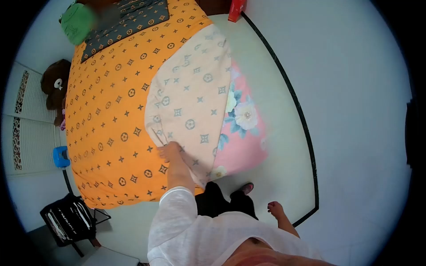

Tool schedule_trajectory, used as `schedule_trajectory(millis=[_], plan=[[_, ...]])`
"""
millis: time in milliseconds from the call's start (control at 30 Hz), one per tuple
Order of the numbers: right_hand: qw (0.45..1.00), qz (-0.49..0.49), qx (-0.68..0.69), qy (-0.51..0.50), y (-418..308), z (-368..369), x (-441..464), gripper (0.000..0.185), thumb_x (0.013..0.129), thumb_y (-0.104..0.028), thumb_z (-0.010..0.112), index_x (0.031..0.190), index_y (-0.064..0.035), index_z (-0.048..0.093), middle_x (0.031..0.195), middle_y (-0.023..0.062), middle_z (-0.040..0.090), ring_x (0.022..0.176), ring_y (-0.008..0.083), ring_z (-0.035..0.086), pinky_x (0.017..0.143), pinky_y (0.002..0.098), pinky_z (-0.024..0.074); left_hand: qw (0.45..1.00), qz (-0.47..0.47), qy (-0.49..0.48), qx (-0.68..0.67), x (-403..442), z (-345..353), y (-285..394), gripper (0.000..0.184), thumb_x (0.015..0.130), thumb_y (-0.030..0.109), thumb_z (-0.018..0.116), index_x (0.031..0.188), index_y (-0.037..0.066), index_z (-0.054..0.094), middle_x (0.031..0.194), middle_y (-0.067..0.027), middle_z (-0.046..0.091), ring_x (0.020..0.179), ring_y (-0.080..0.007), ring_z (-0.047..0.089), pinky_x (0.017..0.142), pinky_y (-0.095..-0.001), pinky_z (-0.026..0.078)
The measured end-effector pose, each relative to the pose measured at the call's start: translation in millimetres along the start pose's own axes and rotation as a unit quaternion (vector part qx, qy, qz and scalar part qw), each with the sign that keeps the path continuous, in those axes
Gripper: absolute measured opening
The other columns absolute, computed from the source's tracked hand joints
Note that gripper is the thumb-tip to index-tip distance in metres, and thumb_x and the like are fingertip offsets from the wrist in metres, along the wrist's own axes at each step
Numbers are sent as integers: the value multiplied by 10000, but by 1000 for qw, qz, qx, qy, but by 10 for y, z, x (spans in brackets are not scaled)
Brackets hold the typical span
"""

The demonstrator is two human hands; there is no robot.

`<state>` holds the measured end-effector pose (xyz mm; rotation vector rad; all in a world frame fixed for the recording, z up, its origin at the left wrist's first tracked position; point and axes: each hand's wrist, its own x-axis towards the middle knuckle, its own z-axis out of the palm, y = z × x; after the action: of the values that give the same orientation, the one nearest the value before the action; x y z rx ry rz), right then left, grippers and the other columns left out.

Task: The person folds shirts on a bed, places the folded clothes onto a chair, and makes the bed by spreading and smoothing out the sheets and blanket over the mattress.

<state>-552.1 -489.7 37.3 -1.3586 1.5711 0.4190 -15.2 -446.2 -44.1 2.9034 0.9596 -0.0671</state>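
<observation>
An orange bed sheet [104,106] with a dark emblem print covers most of the bed. Its right part is folded back, showing the pale underside [191,95]. Beneath that fold, a pink floral mattress [246,133] is exposed along the right side. My left hand [171,151] is at the rounded edge of the fold, its fingers closed on the fabric, with creases running toward them. Off to the right, my right hand [276,209] hangs beside my body over the floor. Its fingers are curled, and I see nothing in them.
A dark patterned pillow [128,29] and a green plush toy [77,24] are at the bed's head. Left of the bed are a brown teddy bear [55,84], a blue stool [61,156] and a black folding chair [69,220]. A red box [236,9] stands near the wall.
</observation>
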Motion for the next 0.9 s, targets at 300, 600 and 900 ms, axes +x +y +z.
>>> schedule_trajectory(millis=[300,600,900], plan=[[988,-112,22,-104,-37,-828,181,240,763,-156,520,949,-5,522,799,78,582,681,147,573,574,256,438,650,195,-677,-286,-1690,-832,-605,264,802,220,442,968,27,513,894,-65,540,770,-175,503,563,-308,424],[998,-52,-29,0,1238,-1992,590,219,739,-131,513,903,11,542,766,88,582,618,169,565,523,279,442,530,671,-516,50,-3850,124,-1928,436,709,157,470,1137,126,393,932,-180,545,832,-334,530,733,-379,412],[997,-22,9,-73,980,-1943,724,213,740,-137,512,900,0,544,766,86,584,618,171,574,515,282,443,502,675,-534,91,-3908,141,-1804,389,708,147,433,1094,104,452,870,-170,569,826,-318,540,711,-353,423]])
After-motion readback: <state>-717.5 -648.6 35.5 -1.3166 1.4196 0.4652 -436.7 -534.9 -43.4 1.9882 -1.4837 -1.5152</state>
